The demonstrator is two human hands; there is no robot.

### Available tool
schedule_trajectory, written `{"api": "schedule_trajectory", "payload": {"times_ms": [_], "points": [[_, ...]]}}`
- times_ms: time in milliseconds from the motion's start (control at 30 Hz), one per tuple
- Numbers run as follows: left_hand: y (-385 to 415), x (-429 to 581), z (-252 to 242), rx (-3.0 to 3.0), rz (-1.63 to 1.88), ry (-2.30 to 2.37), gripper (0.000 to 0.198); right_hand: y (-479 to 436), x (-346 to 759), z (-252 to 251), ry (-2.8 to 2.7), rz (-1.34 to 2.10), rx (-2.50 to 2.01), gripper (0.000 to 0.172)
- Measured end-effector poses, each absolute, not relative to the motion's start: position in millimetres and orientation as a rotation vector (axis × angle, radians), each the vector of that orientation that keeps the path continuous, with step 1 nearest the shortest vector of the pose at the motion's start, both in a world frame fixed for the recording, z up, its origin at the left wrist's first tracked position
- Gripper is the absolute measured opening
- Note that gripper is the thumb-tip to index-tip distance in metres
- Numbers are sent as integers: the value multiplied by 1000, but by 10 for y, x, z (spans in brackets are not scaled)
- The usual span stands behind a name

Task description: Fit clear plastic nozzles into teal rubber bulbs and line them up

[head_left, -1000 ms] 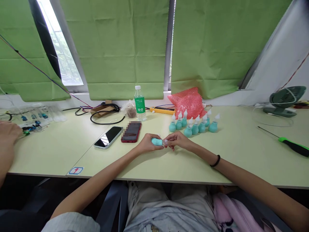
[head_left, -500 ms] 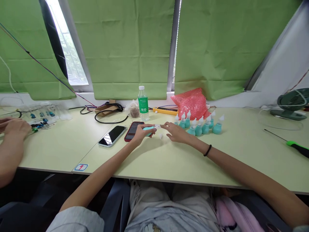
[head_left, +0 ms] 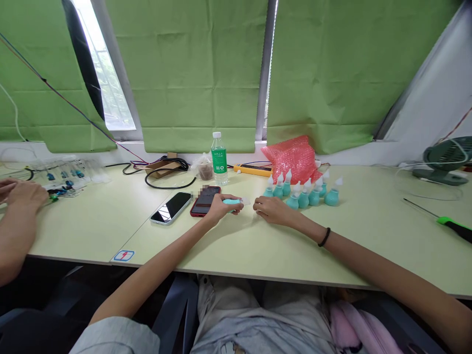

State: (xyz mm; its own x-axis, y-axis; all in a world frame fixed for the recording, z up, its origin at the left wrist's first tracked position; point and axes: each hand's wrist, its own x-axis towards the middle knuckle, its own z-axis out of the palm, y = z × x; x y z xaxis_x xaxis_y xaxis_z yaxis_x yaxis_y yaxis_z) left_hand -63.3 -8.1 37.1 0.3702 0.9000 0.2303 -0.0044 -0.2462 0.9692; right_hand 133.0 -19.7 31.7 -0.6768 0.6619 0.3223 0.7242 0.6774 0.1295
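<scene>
My left hand (head_left: 220, 208) is wrapped round a teal squeeze bulb (head_left: 230, 201), which lies on its side with its clear nozzle (head_left: 245, 201) towards the right. My right hand (head_left: 272, 210) rests low over the table just right of that nozzle, apart from it. Its fingers are curled together, and whatever they pinch is hidden. Behind and to the right of my right hand stand several more teal squeeze bulbs (head_left: 313, 197), upright, with pointed whitish tips.
Left of my hands lie a red-cased phone (head_left: 203, 201) and a light-cased phone (head_left: 171, 208). Behind are a water bottle (head_left: 220, 161), pink bubble wrap (head_left: 293, 160) and coiled black cable (head_left: 179, 162). A screwdriver (head_left: 455, 228) lies right. Another person's hand (head_left: 27, 196) works far left.
My right hand has drawn back from the nozzle and lowered, its fingers curling. The small white piece on the table between my hands no longer shows. My left hand moved slightly right with the bulb.
</scene>
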Motion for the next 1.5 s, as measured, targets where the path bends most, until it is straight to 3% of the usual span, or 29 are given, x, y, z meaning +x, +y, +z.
{"api": "schedule_trajectory", "payload": {"times_ms": [200, 333, 933, 1500], "points": [[-147, -604, 396, 1494, 927, 798, 30, -384, 1447, 334, -1833, 533, -972, 19], [-166, -594, 383, 1433, 850, 716, 30, -431, 1416, 403, -1617, 820, -883, 20], [-152, -575, 313, 1295, 734, 698, 21, -512, 1401, 432, -1671, 843, -917, 23], [-271, -484, 250, 1316, 940, 664, 27, -516, 1368, 345, -1459, 1054, -929, 25]]}}
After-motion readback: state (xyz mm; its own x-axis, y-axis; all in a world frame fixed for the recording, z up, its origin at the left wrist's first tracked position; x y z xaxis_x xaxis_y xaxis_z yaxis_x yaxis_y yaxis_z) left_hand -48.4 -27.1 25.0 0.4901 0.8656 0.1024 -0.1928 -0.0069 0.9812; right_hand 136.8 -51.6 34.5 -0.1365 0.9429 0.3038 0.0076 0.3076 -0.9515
